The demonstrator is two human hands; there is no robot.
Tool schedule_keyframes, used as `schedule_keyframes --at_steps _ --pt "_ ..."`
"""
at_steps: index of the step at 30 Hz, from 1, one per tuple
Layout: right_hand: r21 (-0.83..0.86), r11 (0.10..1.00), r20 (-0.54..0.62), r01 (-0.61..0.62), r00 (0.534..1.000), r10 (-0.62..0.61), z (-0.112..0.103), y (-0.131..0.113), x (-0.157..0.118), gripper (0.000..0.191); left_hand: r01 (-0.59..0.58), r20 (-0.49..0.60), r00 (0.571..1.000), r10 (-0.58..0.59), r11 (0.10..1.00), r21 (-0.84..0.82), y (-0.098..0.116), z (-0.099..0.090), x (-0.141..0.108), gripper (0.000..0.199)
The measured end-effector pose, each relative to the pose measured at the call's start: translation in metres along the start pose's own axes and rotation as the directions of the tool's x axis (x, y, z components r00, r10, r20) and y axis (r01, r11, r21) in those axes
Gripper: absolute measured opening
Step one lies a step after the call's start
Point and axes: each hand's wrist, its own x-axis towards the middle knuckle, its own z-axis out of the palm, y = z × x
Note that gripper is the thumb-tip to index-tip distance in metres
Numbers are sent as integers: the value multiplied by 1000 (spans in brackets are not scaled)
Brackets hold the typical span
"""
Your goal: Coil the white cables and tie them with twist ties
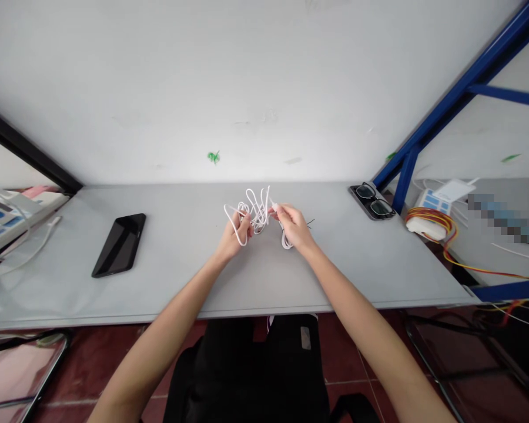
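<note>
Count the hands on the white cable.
2: the left hand grips the white cable at its left side, the right hand at its right, over the grey table. No others show.

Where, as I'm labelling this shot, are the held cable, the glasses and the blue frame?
Held cable (260,220), head view: on its bunched middle loops.
Glasses (381,207), head view: on the nearer lens.
Blue frame (462,87), head view: on its slanting bar.

Soft, even light — brightest low on the wall (264,147) — leaves faint shadows on the grey table (264,282); the edges stretch (a patch (506,220) at right is pixelated).
</note>
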Motion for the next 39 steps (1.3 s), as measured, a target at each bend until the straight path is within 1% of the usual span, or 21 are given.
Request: schedule_keyframes --at_steps 1,3,5,7,9,11,13,15,17,20,23,25,27,28,30,32,34,37,39 --pt "0 1000 -28 -11 1000 11 -2 0 1 46 1 -30 1000 -2 1000 -13 1 0 0 36" --pt "30 998 -35 -57 998 58 -6 -2 2 45 -6 -78 997 3 999 -33 3 -2 1 36" --pt "129 987 3 -98 995 99 -10 -6 2 42 -7 -101 995 0 998 -67 3 -4 1 35" --pt "215 970 51 -111 993 102 -13 -9 3 38 10 -124 992 -26 992 -123 3 -6 2 33" --pt "223 968 127 -114 988 87 -16 -10 3 34 31 -141 989 -55 985 -172 4 -7 1 32" --pt "156 980 224 -122 971 86 -17 -11 2 33 60 -121 989 -82 982 -179 6 -7 0 31" --pt "44 991 302 -126 947 107 -15 -11 -1 32 93 -58 993 -104 983 -156 8 -6 -2 29" --pt "-57 991 354 -123 925 135 -12 -12 -4 27 127 12 992 -126 981 -145 10 -4 -4 28" --pt "-126 985 394 -115 906 156 -9 -15 -7 21 137 43 990 -132 979 -153 9 -3 -5 29" --pt "-170 981 397 -91 905 153 -6 -19 -9 21 110 14 994 -109 976 -190 6 -4 -3 31" --pt "-243 968 332 -62 932 143 -8 -21 -8 29 91 -27 994 -101 960 -264 2 -5 -1 34" --pt "-266 963 298 -49 946 130 -10 -21 -7 30 90 -59 992 -115 943 -319 0 -6 1 35" --pt "-212 975 292 -63 948 125 -14 -21 -5 26 90 -85 988 -128 931 -355 -1 -7 2 36" --pt "-162 983 297 -90 945 136 -16 -21 -4 22 90 -103 985 -136 928 -362 -1 -7 3 37" --pt "-32 982 306 -185 934 186 -20 -22 -2 14 82 -160 976 -148 930 -359 -1 -8 4 37" --pt "119 949 315 -291 918 242 -25 -23 0 16 68 -236 959 -159 934 -352 1 -9 5 36" --pt "260 898 303 -354 913 272 -30 -23 2 20 80 -283 941 -185 935 -346 2 -11 5 34" --pt "392 851 227 -349 933 278 -35 -22 5 22 159 -280 930 -238 947 -279 2 -12 5 27" --pt "433 844 155 -316 949 276 -37 -20 7 25 165 -275 938 -210 970 -178 1 -12 5 29"
